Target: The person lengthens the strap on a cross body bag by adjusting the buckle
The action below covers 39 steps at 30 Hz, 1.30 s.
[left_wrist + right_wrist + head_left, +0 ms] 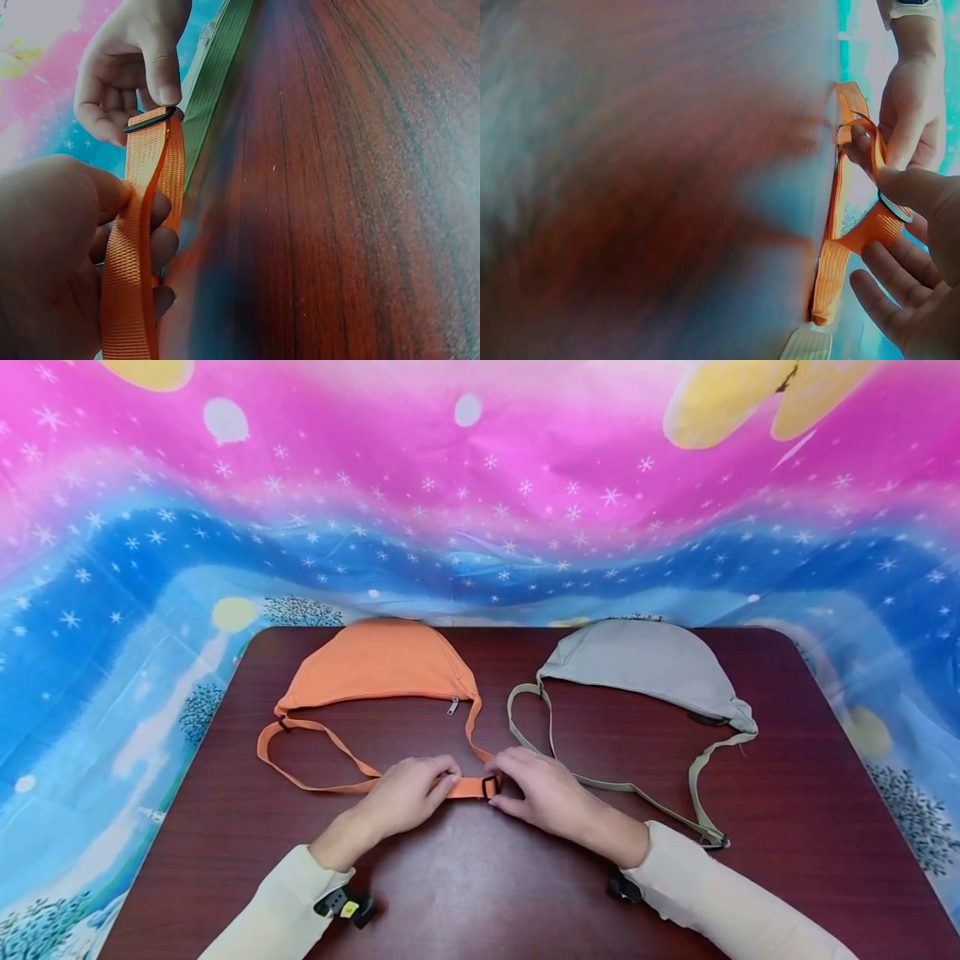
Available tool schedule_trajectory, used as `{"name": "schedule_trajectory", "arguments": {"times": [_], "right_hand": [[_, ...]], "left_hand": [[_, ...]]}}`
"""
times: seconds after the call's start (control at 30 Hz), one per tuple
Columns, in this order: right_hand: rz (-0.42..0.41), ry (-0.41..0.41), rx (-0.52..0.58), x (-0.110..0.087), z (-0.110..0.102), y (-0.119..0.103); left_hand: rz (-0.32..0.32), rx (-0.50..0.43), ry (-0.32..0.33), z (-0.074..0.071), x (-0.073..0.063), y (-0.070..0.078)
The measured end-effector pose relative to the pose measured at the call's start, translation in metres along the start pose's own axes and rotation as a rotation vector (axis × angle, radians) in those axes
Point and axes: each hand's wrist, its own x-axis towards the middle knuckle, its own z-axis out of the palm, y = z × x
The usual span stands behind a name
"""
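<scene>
An orange waist bag [382,664] lies on the left part of the table, its strap looped toward the person. My left hand [408,793] pinches the flat orange strap [131,262] between thumb and fingers. Close to its right, my right hand [547,789] holds the dark slide buckle [490,787] at its edge with thumb and fingertips. In the left wrist view, the webbing runs doubled up to this buckle. The right wrist view shows a small loop of strap at the buckle, with the other right fingers [889,281] spread loosely below it.
A grey-green waist bag [637,660] lies at the right, its green strap [611,785] passing near the right hand and ending by a dark buckle [714,841]. A silver zip pull [453,705] hangs from the orange bag. Printed cloth [450,527] hangs behind the dark wooden table [480,893].
</scene>
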Motion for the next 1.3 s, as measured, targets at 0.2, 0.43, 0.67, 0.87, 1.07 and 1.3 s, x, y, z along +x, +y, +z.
{"name": "schedule_trajectory", "arguments": {"times": [0.2,0.43,0.67,0.87,1.07,1.3], "right_hand": [[-0.032,0.076,0.009,0.001,0.004,0.000],[-0.051,0.157,0.040,0.002,0.005,-0.002],[-0.051,0.229,0.092,0.006,0.000,-0.001],[0.032,0.222,0.190,0.011,-0.005,-0.004],[0.103,0.236,0.334,0.016,-0.007,-0.008],[0.122,0.244,0.403,0.017,-0.005,-0.008]], "left_hand": [[-0.012,-0.012,0.064,-0.002,0.000,-0.001],[-0.031,-0.041,0.085,-0.005,0.001,0.000],[0.004,-0.102,0.112,-0.008,0.000,-0.002],[0.078,-0.085,0.237,-0.008,-0.001,-0.005],[0.128,-0.113,0.359,-0.011,-0.005,-0.008],[0.117,-0.126,0.395,-0.014,-0.014,-0.016]]}}
